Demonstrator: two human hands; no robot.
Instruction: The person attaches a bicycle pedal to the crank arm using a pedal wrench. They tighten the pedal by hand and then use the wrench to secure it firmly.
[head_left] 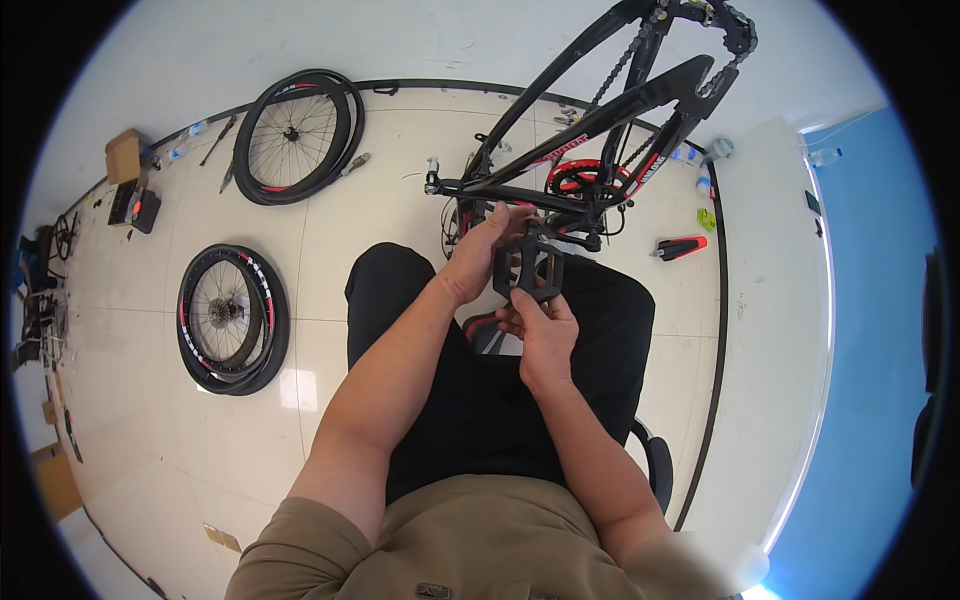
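Observation:
A black bicycle pedal is held between my two hands, above my lap. My right hand grips its near end, thumb on top and the other fingers curled at the edge. My left hand closes round the pedal's far left side, where its spindle meets the crank arm; some of those fingertips are hidden. Just beyond stands a black bicycle frame, upside down and without wheels. Its red chainring and the hanging chain are close to my hands.
Left on the tiled floor lie a wheel with a tyre and a wheel with a cassette. An opened cardboard box is far left. A black-and-red bottle-shaped object and a plastic bottle lie to the right.

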